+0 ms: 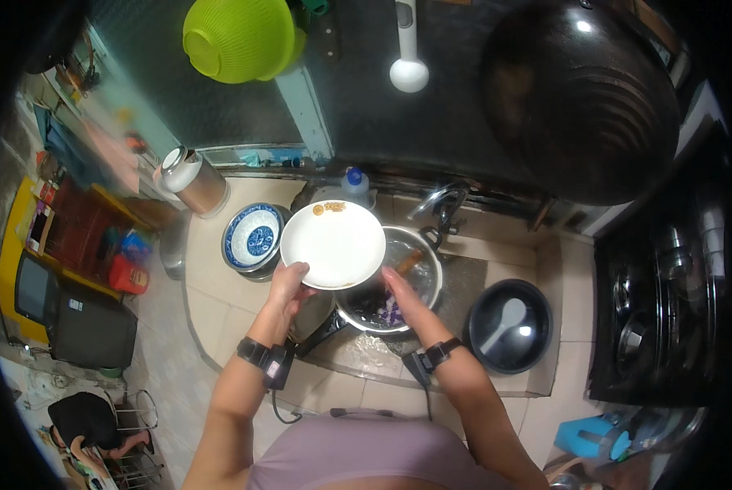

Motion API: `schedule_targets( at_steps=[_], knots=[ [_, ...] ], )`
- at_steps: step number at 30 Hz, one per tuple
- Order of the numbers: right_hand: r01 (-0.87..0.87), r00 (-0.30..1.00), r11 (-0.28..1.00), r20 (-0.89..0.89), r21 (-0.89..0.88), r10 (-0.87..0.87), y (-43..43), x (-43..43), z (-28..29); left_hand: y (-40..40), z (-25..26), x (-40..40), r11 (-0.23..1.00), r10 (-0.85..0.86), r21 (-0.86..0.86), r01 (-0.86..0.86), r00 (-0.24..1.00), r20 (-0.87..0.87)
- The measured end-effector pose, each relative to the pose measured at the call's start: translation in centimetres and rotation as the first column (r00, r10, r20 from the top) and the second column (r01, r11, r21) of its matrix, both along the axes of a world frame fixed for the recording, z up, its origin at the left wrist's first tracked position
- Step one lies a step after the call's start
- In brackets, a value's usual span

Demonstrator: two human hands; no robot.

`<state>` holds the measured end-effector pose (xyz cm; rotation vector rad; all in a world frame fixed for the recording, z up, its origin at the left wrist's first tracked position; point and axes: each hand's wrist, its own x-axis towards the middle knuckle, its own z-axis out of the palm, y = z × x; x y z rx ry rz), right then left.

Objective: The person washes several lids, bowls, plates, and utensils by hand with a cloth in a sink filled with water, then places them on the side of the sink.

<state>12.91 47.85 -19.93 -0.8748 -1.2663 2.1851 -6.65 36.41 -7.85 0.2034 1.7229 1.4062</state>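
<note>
A white plate (333, 245) with a small gold-brown mark on its rim is held over the sink area. My left hand (291, 288) grips its lower left edge, thumb on top. My right hand (401, 293) is beside its lower right edge, fingers extended; whether they touch the plate is hard to tell. Beneath lies a metal pot (437, 275) with a black handle (322, 334), partly hidden by the plate and hands. Purple and white pieces (392, 312) and a brownish item (410, 261) show inside the pot.
Blue-and-white bowl (254, 236) stands left, near a canister (197, 184). A faucet (442, 205) rises behind the pot. Right of it sits a dark bowl (510, 355) holding a pale spoon (504, 324). A large wok (586, 104) and green colander (240, 40) hang above. A person (84, 422) sits far left.
</note>
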Motion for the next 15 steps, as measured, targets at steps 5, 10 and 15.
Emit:
schedule_targets(
  at_steps=[5,10,15],
  knots=[
    [-0.068,0.998,0.998,0.018,-0.009,0.068,-1.3,-3.3,6.3,-0.2,0.1,0.2,1.0,-0.031,-0.006,0.031,0.998,-0.057],
    [0.021,0.999,0.996,0.026,-0.092,-0.019,0.1,-5.7,10.9,-2.6,-2.5,-6.9,0.994,-0.049,0.061,0.09,0.871,-0.489],
    [0.019,0.996,0.986,0.085,0.168,-0.034,1.3,-7.7,11.6,-4.5,-4.7,-11.8,0.898,-0.435,-0.439,0.026,-0.093,-0.896]
  ],
)
